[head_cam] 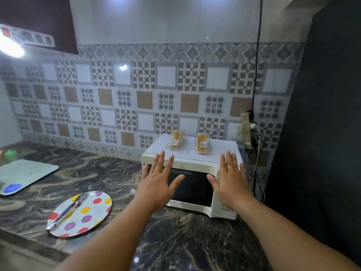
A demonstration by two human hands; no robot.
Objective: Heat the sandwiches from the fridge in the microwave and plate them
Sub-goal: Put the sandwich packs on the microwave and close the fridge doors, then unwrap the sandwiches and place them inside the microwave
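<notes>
A white microwave [192, 174] stood on the dark marbled surface [109, 173], set toward 3 o'clock of the scene with its dark door closed and facing the person. On its flat top lay two wrapped sandwiches: the left sandwich [176, 141] toward 11 o'clock of the top panel and the right sandwich [203, 143] toward 1 o'clock, apart from each other, each in clear packaging with a small label.

Both arms reached forward from 6 o'clock. The left hand [159, 178] was held before the left part of the microwave door, its fingers [158, 162] straight, spread and released, grasping nothing. The right hand [230, 178] was held likewise before the right part of the door, palm away from the camera, fingers spread and released, grasping nothing. Whether either palm touched the microwave could not be told.

At 8 o'clock from the microwave, a white plate [93, 212] with coloured dots lay on the surface, and a pair of metal tongs [66, 212] rested across its left half. Further toward 9 o'clock lay a pale board [25, 173] with a blue round mark near its near corner. A patterned tiled wall [127, 90] ran behind, and a black cable [257, 55] hung down at 1 o'clock toward a socket beside the microwave.
</notes>
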